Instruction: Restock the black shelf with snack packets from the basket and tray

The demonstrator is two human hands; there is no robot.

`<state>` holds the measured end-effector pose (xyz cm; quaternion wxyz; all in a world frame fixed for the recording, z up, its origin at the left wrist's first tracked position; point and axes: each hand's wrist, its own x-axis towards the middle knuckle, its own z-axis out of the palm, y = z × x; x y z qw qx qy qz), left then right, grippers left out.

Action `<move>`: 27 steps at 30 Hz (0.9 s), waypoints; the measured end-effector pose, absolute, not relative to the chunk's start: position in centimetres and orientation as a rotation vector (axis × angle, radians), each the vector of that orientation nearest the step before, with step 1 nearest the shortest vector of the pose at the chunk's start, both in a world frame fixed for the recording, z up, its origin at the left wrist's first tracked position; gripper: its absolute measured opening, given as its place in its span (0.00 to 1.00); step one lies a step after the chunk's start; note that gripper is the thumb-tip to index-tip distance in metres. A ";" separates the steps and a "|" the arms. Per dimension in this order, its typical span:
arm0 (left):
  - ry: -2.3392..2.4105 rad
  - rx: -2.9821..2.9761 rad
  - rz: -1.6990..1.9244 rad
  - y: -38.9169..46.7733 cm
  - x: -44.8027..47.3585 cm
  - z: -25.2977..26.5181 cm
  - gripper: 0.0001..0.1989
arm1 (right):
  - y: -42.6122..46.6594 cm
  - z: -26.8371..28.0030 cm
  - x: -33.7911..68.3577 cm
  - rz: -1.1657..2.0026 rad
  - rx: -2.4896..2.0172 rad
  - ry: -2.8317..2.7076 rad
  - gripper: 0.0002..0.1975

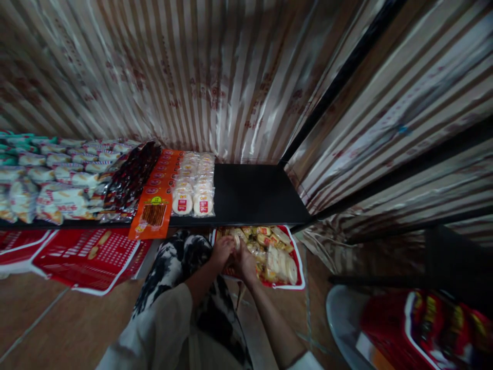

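My left hand [223, 251] and my right hand [245, 263] meet over the left part of a red basket [300, 262] with a white rim. Their fingers are closed around a small pale round packaged snack [236, 242], partly hidden by the fingers. Below and beside them the basket holds yellowish snack packets [257, 250] and a row of white round packs [281, 266]. On the black shelf [252, 194] just beyond, two rows of similar white round packs [203, 203] stand with red labels facing me.
Left along the shelf are orange snack packs [154, 208], dark red packets [133, 172] and white bagged goods [63, 200]. Red baskets [88, 257] sit beneath. A black shelf post [339, 82] rises at the right, before striped sheeting [215, 77]. Another filled basket [385, 318] is lower right.
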<state>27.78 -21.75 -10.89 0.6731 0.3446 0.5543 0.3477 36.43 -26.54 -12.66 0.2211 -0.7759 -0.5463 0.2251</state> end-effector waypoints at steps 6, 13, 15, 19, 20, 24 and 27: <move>1.185 0.834 0.787 -22.1 26.9 -9.1 0.06 | -27.6 -10.3 37.1 0.681 -2.021 -1.214 0.20; 1.215 0.891 0.870 -22.1 25.6 -7.0 0.11 | -28.2 -7.3 37.5 1.022 -1.586 -0.733 0.22; 1.187 0.889 0.879 -22.3 25.3 -6.1 0.12 | -28.1 -6.2 37.0 1.123 -1.496 -0.624 0.22; 1.157 0.826 0.902 -22.5 24.5 -4.5 0.17 | -27.8 -4.0 35.9 1.230 -1.368 -0.520 0.23; 1.154 0.811 0.900 -22.5 24.2 -4.1 0.17 | -27.7 -3.6 35.7 1.245 -1.345 -0.508 0.24; 1.113 0.818 0.887 -22.3 23.1 -3.2 0.12 | -27.3 -2.6 35.0 1.294 -1.298 -0.520 0.22; 1.133 0.919 0.964 -21.7 22.1 -2.8 0.09 | -26.7 -2.5 34.5 1.258 -1.320 -0.681 0.21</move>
